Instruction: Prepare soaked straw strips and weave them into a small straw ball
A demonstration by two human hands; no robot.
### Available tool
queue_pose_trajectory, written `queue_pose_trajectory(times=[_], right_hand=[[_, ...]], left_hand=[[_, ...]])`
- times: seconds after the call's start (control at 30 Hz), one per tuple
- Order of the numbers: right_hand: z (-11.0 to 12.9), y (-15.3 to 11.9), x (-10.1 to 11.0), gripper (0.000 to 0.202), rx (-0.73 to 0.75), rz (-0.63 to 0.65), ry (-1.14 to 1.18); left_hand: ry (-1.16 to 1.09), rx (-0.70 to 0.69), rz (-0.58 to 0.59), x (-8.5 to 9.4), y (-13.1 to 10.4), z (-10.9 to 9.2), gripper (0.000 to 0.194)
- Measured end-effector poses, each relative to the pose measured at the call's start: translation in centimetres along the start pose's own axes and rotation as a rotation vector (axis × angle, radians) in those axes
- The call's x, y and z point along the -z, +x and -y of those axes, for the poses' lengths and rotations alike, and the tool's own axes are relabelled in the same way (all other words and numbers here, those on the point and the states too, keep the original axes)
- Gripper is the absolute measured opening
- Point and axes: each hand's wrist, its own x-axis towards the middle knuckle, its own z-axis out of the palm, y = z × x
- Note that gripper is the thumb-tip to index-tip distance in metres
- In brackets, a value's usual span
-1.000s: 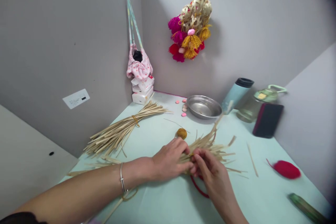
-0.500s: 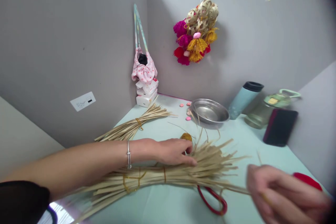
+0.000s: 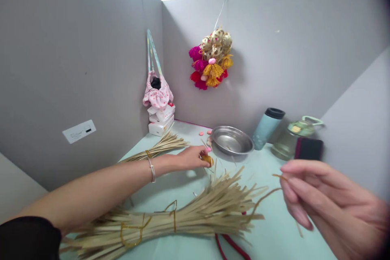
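My left hand (image 3: 192, 157) reaches past the near straw bundle, its fingers curled round a small ball of mustard-yellow yarn (image 3: 208, 161) on the table. My right hand (image 3: 329, 203), raised at the right, pinches a mustard-brown yarn strand (image 3: 264, 197); a short end pokes out beyond the fingertips. That strand runs down towards the frayed right end of a large bundle of flat straw strips (image 3: 195, 219). Yellow ties circle this bundle in its middle and left part. Red scissor handles (image 3: 233, 247) show partly beneath it.
A smaller tied straw bundle (image 3: 163, 146) lies behind my left arm. Beyond are pink beads (image 3: 201, 133), a steel bowl (image 3: 233, 141), a blue tumbler (image 3: 268, 129), a green bottle (image 3: 284, 142) and a phone (image 3: 309, 148). A tasselled ornament (image 3: 213, 59) hangs on the partition.
My left hand has moved off the large straw bundle onto the yarn ball. My right hand, still pinching, has risen with the strand. The view has tilted upward.
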Motion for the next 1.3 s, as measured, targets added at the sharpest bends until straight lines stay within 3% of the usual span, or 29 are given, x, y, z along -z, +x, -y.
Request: queue_pose_trajectory(times=[0.1, 0.23, 0.33, 0.43, 0.5, 0.6, 0.73, 0.8, 0.9, 1.03, 1.1, 1.2, 1.3], right_hand=[[-1.0, 1.7, 1.0, 0.020, 0.057, -0.007, -0.121], [-1.4, 2.7, 0.6, 0.028, 0.138, 0.010, -0.414], [-1.7, 2.5, -0.8, 0.034, 0.239, 0.152, -0.526], [-2.0, 1.9, -1.4, 0.034, 0.244, 0.320, -0.581], [-2.2, 1.5, -0.9, 0.031, 0.240, 0.345, -0.594], [-2.8, 1.3, 1.0, 0.027, 0.188, 0.316, -0.570], [-4.7, 1.1, 4.6, 0.030, -0.065, 0.329, -0.450], [-6.2, 0.9, 6.2, 0.032, -0.131, 0.353, -0.450], [-8.5, 0.3, 8.3, 0.032, -0.115, 0.334, -0.601], [-9.4, -1.1, 10.1, 0.029, -0.097, 0.154, -0.997], [-8.3, -2.2, 10.0, 0.022, -0.137, 0.307, -1.060], [-6.4, -4.3, 7.1, 0.013, -0.097, 0.681, -0.847], [-6.5, -6.1, 2.3, 0.018, -0.020, 0.771, -0.754]], left_hand=[[-0.230, -0.010, 0.035, 1.5, -0.4, -1.1, 0.033], [-0.924, -0.008, 0.171, 1.9, -1.9, -4.3, 0.041], [-1.035, -0.002, 0.283, 1.5, -2.7, -7.2, 0.045], [-0.979, -0.039, 0.382, 1.2, -2.7, -8.9, 0.041], [-0.912, -0.063, 0.397, 1.0, -2.1, -9.1, 0.040], [-0.812, -0.087, 0.436, 0.7, -0.7, -8.8, 0.036], [-0.596, -0.149, 0.450, 0.3, 2.1, -9.4, 0.006], [-0.488, -0.181, 0.416, 0.1, 3.7, -10.2, 0.005], [-0.340, -0.192, 0.400, -0.6, 6.1, -11.8, 0.004], [-0.232, -0.224, 0.390, -2.2, 8.9, -13.8, 0.003], [-0.224, -0.230, 0.367, -2.7, 9.9, -14.6, 0.007], [-0.245, -0.248, 0.335, -2.4, 10.9, -15.6, 0.011], [-0.262, -0.297, 0.297, -1.4, 11.1, -16.3, 0.012]])
